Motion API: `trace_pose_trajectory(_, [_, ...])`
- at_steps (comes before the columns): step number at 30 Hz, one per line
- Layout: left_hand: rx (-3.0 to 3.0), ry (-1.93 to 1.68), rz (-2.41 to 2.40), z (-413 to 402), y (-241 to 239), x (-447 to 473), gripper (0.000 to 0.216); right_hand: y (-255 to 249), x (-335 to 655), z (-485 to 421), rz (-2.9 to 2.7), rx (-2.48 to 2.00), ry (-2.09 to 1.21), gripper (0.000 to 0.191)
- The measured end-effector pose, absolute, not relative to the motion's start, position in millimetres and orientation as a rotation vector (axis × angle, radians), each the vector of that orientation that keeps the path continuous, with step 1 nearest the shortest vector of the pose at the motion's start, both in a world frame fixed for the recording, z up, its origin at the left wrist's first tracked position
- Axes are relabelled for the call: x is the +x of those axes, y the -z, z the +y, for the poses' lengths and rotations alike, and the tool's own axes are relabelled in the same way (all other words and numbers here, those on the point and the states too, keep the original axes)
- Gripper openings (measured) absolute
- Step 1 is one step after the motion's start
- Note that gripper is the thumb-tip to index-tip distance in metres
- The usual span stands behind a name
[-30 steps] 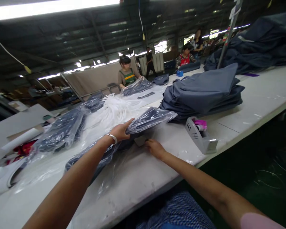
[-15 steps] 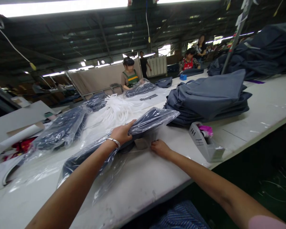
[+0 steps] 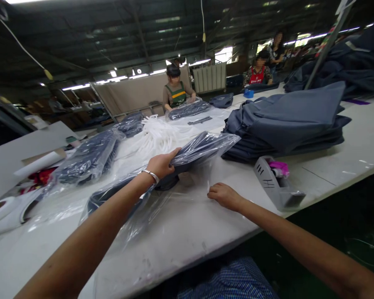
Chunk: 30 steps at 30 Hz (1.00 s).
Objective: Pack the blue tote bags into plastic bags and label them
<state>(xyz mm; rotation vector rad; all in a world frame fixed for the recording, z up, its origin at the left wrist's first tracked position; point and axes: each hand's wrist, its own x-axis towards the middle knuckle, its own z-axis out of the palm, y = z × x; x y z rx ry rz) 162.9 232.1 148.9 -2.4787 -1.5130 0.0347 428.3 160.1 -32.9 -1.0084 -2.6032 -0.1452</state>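
A dark blue fabric item inside a clear plastic bag slants across the table in front of me. My left hand, with a bangle at the wrist, grips its upper edge, thumb on top, and tilts it up from the table. My right hand is closed in a pinch at the right side of the bag, on its loose clear film. That film stretches from the fingers toward the fabric. The underside of the item is partly hidden by my left arm.
A stack of dark blue fabric pieces lies to the right, behind a grey box holding something pink. White cords and other bagged items lie left. A co-worker handles a bagged item across the white table.
My right hand has moved a little to the right, drawing the film out from the item. My left hand keeps its grip. The view has shifted slightly.
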Motion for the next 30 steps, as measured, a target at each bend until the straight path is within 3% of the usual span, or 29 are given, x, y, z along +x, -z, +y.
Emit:
trace_pose_trajectory(5, [-2.47,-0.068,-1.536,240.5,-155.9,159.2,0.08,31.8,411.2,129.8,-2.388,-1.066,0.108,0.023])
trace_pose_trajectory(11, [-2.515,-0.043,-1.516,244.5,-156.4,158.9,0.08,28.5,349.1,120.2,-2.287,-0.801,-0.152,0.029])
trace_pose_trajectory(18, [-2.554,-0.031,-1.499,253.7,-164.6,154.3,0.081,37.3,244.0,193.0,-2.609,-0.622,-0.15,0.055])
trace_pose_trajectory(24, [-2.546,-0.06,-1.45,257.2,-168.2,145.1,0.08,29.3,228.5,215.3,-2.823,-0.789,-0.038,0.012])
trace_pose_trajectory(30, [-2.518,-0.029,-1.417,265.3,-173.5,137.1,0.077,15.4,245.5,192.3,-2.775,-0.954,0.012,0.016])
